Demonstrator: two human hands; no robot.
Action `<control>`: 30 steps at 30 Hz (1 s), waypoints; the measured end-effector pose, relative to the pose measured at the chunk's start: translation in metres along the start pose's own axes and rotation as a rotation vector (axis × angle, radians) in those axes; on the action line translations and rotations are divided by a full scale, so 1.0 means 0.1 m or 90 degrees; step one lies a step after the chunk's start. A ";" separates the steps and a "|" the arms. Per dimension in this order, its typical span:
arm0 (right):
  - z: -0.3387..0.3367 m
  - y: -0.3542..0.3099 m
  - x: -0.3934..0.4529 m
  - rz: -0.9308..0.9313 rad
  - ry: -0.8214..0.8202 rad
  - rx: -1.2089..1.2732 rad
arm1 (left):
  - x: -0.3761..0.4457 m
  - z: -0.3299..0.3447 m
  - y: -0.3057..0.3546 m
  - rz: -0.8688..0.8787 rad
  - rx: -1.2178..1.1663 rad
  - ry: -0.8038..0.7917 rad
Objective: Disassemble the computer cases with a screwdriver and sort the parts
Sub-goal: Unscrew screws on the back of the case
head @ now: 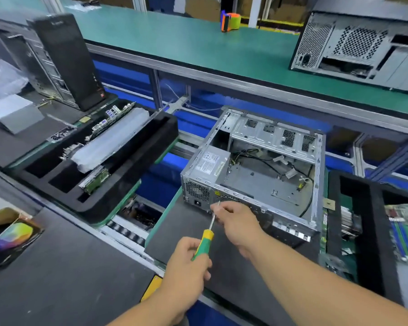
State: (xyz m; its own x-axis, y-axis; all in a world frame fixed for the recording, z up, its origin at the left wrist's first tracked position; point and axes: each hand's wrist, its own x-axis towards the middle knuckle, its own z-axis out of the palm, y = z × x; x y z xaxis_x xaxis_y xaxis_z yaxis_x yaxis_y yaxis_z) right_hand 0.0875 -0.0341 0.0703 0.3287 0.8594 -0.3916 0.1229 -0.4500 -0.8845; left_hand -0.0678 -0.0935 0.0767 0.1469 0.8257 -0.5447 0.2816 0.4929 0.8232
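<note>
An open silver computer case (264, 170) lies on a dark mat (174, 234), its rear panel facing me, with a power supply (210, 165) and loose cables inside. My left hand (189, 262) grips the green-and-yellow handle of a screwdriver (206, 238). The shaft points up towards the rear panel beside the power supply's socket. My right hand (236, 222) pinches the metal shaft near its tip, close against the case's rear edge.
A black foam tray (118, 184) at the left holds circuit boards and a wrapped part. Another black tray (363, 231) at the right holds green boards. Upright cases stand at the far left (64, 60) and on the green bench at the upper right (363, 45). An orange tape dispenser (230, 21) sits on the bench.
</note>
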 end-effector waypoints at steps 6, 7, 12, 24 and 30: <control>0.08 -0.02 0.11 0.011 0.044 0.027 | 0.06 -0.12 0.11 0.032 -0.012 -0.048; 0.10 -0.02 0.12 0.015 0.053 0.039 | 0.07 -0.15 0.11 0.034 -0.009 -0.056; 0.22 -0.06 0.11 0.029 0.089 0.070 | 0.16 -0.32 0.11 0.052 0.006 -0.091; 0.28 0.04 0.05 0.039 0.124 0.117 | 0.32 -0.47 0.13 0.019 -0.043 -0.229; 0.31 0.12 -0.01 0.026 0.116 0.128 | 0.40 -0.46 0.14 -0.005 -0.007 -0.250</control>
State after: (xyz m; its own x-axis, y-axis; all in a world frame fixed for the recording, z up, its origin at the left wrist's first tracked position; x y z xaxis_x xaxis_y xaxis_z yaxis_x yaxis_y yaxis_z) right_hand 0.0599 -0.0331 0.0523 0.4948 0.7754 -0.3925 -0.0766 -0.4109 -0.9084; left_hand -0.1021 -0.0412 0.0740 0.4971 0.6552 -0.5689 0.2737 0.5038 0.8193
